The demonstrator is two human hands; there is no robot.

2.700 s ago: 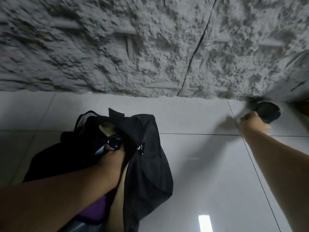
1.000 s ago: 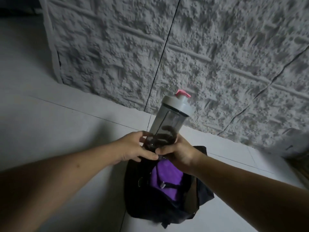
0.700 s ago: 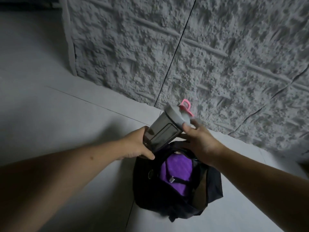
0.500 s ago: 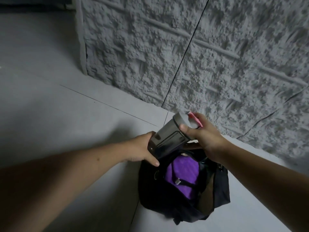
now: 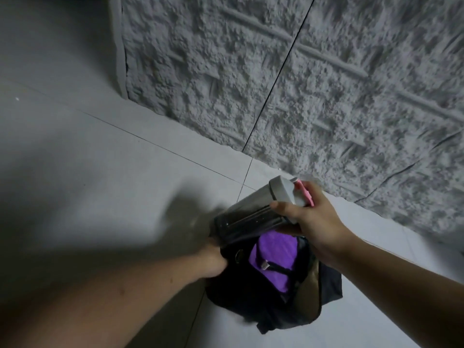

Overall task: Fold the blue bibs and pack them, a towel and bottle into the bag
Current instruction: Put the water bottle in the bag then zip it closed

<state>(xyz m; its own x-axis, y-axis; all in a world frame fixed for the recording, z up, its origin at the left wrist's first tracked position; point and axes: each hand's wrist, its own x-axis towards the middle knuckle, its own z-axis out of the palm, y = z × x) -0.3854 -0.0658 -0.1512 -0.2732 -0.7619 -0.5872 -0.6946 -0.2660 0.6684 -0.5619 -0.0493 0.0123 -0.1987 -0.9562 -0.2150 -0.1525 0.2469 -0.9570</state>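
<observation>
One bottle point(image 5: 253, 217) lies tilted over the open mouth of the black bag point(image 5: 251, 287), grey lid point(image 5: 288, 190) uppermost, base at the bag's left rim. Right hand point(image 5: 308, 222) grips it below the lid, fingers wrapped around the body. Left hand point(image 5: 213, 259) holds the bag's left edge; finger position cannot be determined. Purple towel point(image 5: 276, 254) sits inside the bag on the tiled floor point(image 5: 100, 172).

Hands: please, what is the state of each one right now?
Left hand: closed, gripping the black bag's edge.
Right hand: closed around the shaker bottle, near its lid.
</observation>
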